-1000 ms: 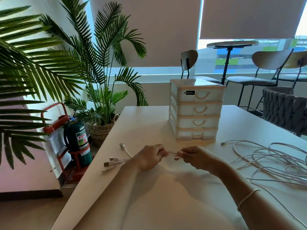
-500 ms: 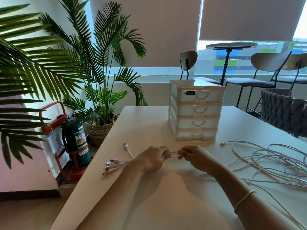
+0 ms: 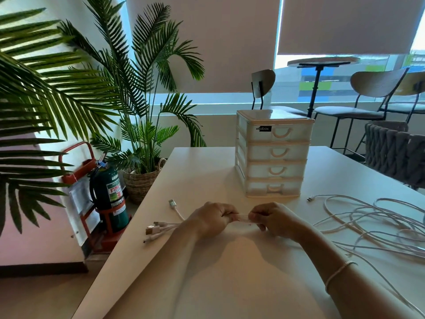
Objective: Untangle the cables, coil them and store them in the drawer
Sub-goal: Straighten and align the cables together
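Note:
A short white cable bundle stretches between my two hands above the white table. My left hand grips one side of it, and several plug ends fan out to its left. My right hand pinches the other side. A white drawer unit with four shut drawers stands just behind my hands. A loose tangle of white cables lies on the table at the right.
The table's left edge runs diagonally beside a green fire extinguisher on a red stand and potted palms. A woven grey chair stands at the table's far right. Bar chairs and a round table are by the window.
My hands have stayed near the same spot, holding the bundle. The plug ends at the left have shifted slightly.

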`<action>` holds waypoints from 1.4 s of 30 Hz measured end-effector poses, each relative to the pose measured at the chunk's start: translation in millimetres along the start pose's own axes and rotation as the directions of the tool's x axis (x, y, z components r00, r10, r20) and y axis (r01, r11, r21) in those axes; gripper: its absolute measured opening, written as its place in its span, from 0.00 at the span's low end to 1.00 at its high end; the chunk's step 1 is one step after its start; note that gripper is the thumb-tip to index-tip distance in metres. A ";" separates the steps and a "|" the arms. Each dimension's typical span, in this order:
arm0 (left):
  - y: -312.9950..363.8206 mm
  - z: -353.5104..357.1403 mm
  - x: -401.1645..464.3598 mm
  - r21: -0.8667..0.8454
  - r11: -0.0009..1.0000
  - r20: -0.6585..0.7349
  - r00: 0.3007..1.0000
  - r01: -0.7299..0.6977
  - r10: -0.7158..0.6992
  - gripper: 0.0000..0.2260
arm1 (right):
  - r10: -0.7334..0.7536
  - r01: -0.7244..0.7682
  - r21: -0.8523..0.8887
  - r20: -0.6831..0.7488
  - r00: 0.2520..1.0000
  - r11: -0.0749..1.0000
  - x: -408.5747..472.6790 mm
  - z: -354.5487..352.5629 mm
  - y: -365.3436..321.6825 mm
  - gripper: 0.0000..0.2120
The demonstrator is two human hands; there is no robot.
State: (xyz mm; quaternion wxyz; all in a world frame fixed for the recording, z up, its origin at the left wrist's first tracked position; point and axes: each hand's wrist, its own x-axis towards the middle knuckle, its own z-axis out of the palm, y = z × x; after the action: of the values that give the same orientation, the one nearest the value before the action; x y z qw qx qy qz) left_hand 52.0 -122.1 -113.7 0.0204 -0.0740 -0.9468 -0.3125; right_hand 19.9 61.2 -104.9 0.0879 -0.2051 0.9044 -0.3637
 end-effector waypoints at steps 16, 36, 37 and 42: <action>34.2 10.3 2.1 0.256 0.965 -0.083 0.996 0.052 -0.032 0.16 | -0.174 0.142 -0.163 -0.203 0.964 0.976 5.5 17.2 -8.7 0.11; 16.8 -1.5 -3.6 0.360 0.928 -0.132 0.990 0.095 -0.050 0.18 | 0.128 -0.309 -0.562 -0.338 0.933 0.767 -31.9 -149.6 71.5 0.16; 18.2 0.0 -3.6 0.364 0.927 -0.125 0.991 0.093 -0.050 0.17 | 0.132 -0.397 -0.634 -0.424 0.896 0.664 -31.2 -147.7 70.1 0.14; 14.9 -0.6 -5.9 0.364 0.927 -0.134 0.990 0.093 -0.046 0.17 | 0.269 -0.662 -0.631 -0.609 0.746 0.405 -10.8 -131.4 64.6 0.13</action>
State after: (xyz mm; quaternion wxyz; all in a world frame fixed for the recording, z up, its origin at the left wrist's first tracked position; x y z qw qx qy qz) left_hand 60.1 -111.4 -104.9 0.0813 -0.0158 -0.9876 -0.1335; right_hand -30.7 189.7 -55.0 -0.1107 0.1293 0.9796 0.1067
